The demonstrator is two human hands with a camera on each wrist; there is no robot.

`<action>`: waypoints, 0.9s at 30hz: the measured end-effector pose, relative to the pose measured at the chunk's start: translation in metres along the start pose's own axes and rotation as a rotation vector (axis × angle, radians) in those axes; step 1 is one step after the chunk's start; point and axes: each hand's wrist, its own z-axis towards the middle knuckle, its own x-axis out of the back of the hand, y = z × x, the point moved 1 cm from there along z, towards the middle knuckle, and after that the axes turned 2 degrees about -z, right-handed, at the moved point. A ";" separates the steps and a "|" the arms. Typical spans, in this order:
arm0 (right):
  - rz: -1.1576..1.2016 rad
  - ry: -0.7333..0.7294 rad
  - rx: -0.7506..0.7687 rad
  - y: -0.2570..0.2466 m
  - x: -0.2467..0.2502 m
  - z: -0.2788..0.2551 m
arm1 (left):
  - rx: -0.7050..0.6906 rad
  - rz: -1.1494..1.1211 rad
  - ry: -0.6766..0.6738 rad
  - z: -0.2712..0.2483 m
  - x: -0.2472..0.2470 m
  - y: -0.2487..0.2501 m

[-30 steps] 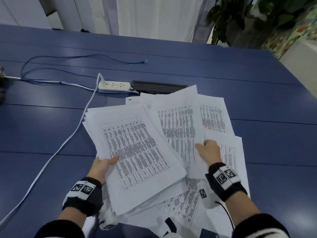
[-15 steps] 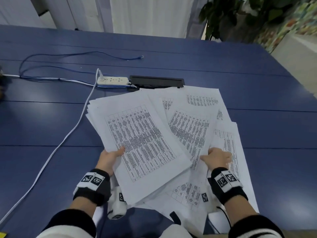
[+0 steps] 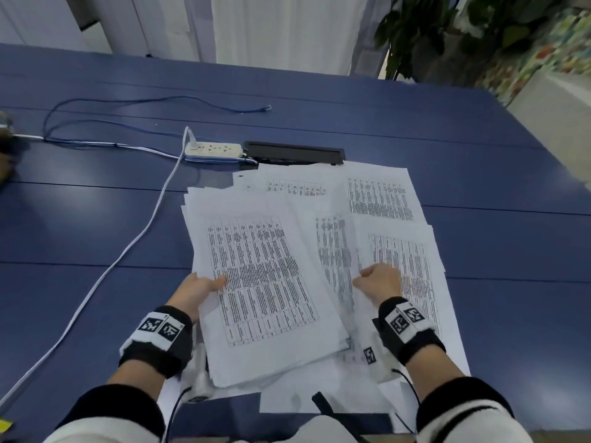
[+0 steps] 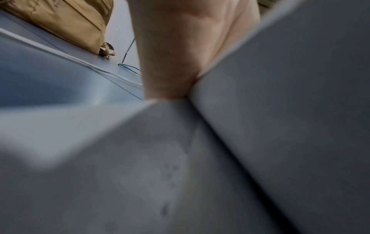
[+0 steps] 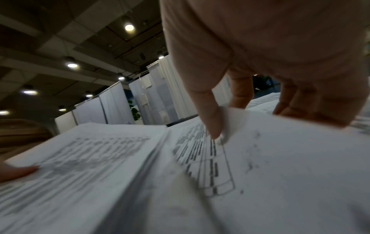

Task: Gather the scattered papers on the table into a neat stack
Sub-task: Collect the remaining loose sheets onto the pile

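A thick pile of printed papers (image 3: 259, 282) lies tilted on the blue table (image 3: 479, 174), and my left hand (image 3: 200, 287) grips its left edge with the thumb on top. In the left wrist view the palm (image 4: 180, 47) presses against the pile's edge (image 4: 280, 110). To the right, loose printed sheets (image 3: 380, 199) spread out in a fan. My right hand (image 3: 380, 281) sits on them with curled fingers and pinches the lifted edge of one sheet (image 5: 230, 121) between thumb (image 5: 210, 114) and forefinger. More sheets (image 3: 319, 391) lie under both wrists.
A white power strip (image 3: 212, 150) and a black cable hatch (image 3: 294, 153) sit just beyond the papers. A white cord (image 3: 105, 273) runs diagonally across the left side, and thin blue cables (image 3: 128, 102) loop further back. A potted plant (image 3: 447, 36) stands past the far right corner.
My right hand slid right and nearer across the loose sheets, which turned clockwise, fanned out and now lie flatter. The left hand kept its grip on the pile, which swung a little straighter.
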 end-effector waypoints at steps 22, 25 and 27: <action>-0.152 0.076 -0.056 0.001 -0.013 0.000 | 0.009 0.122 -0.044 0.002 -0.013 -0.007; -0.042 -0.001 0.021 -0.004 -0.018 -0.003 | 0.031 0.135 -0.060 0.001 -0.021 -0.009; -0.005 -0.019 0.067 -0.008 -0.020 -0.006 | 0.037 0.160 -0.094 0.001 -0.029 -0.009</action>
